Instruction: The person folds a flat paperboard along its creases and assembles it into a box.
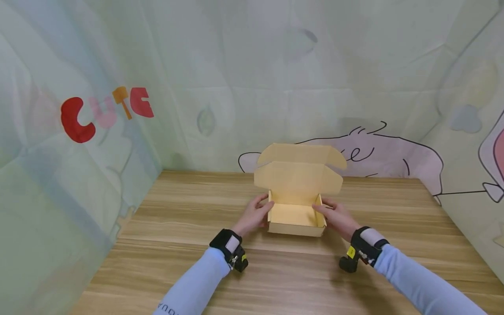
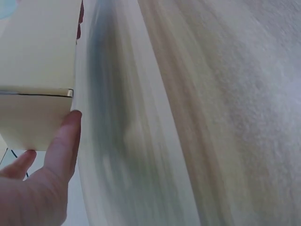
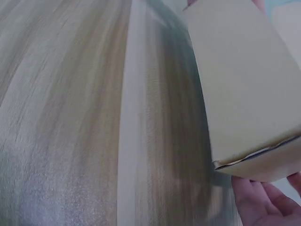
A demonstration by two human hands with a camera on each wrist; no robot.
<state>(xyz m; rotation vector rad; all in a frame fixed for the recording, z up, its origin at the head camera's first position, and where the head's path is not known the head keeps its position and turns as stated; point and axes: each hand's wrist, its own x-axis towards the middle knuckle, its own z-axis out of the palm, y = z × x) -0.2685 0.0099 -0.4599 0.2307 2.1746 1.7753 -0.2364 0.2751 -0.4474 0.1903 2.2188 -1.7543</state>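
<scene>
A tan cardboard box [image 1: 295, 229] stands on the wooden table with its lid [image 1: 297, 175] raised upright at the back. Nothing lies inside it. My left hand [image 1: 252, 216] grips the left side wall, thumb at the top rim and fingers along the outside. On the opposite wall my right hand [image 1: 339, 218] holds on in the same way, its thumb reaching over the rim. The left wrist view shows the box's front [image 2: 37, 47] and fingers [image 2: 63, 146] against its side. In the right wrist view, fingers [image 3: 256, 200] touch the box's side beside its front panel [image 3: 249, 84].
The wood-grain table [image 1: 189, 210] extends to both sides of the box. Behind it hangs a pale printed cloth [image 1: 244, 87], with a side cloth [image 1: 51, 210] along the left. Each wrist wears a black strap with a small camera [image 1: 348, 264].
</scene>
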